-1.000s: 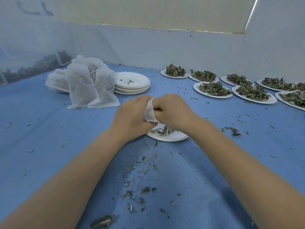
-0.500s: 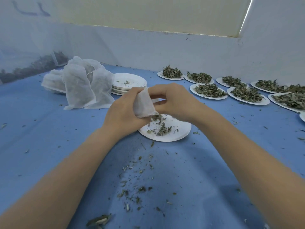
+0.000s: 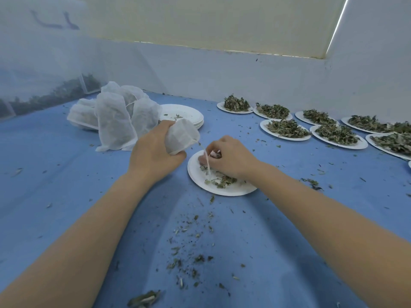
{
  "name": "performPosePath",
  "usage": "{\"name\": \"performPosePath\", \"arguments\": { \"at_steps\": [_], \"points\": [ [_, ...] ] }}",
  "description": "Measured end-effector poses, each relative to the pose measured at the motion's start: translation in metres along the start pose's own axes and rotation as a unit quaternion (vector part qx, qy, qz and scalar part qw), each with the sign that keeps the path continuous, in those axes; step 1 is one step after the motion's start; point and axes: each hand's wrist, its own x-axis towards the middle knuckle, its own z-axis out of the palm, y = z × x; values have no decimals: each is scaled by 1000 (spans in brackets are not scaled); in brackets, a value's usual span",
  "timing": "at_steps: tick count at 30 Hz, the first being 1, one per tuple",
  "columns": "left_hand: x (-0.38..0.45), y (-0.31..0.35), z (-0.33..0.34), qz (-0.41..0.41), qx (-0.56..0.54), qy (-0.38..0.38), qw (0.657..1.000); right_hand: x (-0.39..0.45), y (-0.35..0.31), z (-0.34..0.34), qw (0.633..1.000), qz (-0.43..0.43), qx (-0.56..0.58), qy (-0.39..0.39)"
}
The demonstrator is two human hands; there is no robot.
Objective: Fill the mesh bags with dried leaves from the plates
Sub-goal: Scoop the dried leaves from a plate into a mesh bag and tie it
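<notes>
My left hand [image 3: 153,152] grips a white mesh bag [image 3: 181,138] just left of and above a white plate [image 3: 222,190]. A thin drawstring [image 3: 205,158] hangs from the bag's mouth down over the plate. A few dried leaves [image 3: 220,180] lie on that plate. My right hand [image 3: 229,156] is down on the plate, its fingers curled among the leaves at the far side; what they pinch is hidden.
Several filled mesh bags [image 3: 117,121] lean in a heap at the back left, beside a stack of bare white plates [image 3: 184,113]. Several plates heaped with dried leaves [image 3: 287,128] line the back right. Leaf crumbs [image 3: 191,247] litter the blue cloth near me.
My right hand left the bag's mouth and dropped onto the plate. My left hand carried the bag up and to the left, and the drawstring now dangles free.
</notes>
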Motion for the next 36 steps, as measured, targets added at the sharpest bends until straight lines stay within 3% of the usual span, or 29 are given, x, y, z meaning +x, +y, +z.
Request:
{"name": "performPosePath", "arguments": {
  "at_steps": [3,12,19,27,31,36],
  "points": [
    [0,-1,-2,-7,-12,20,1000,-2,-3,2,998,-20,-59,-9],
    [-2,1,0,7,10,-19,1000,-5,0,-11,997,-33,-39,-55],
    [-4,1,2,17,17,-33,999,-37,4,-11,989,-146,-5,-39],
    [-4,0,2,22,34,-39,998,-46,12,-3,988,-153,-3,-22],
    [-4,0,2,18,36,-41,998,-47,25,-11,994,-110,-9,0],
    [-4,0,2,20,37,-39,998,-44,19,-6,993,-88,-55,-59]
  ]
}}
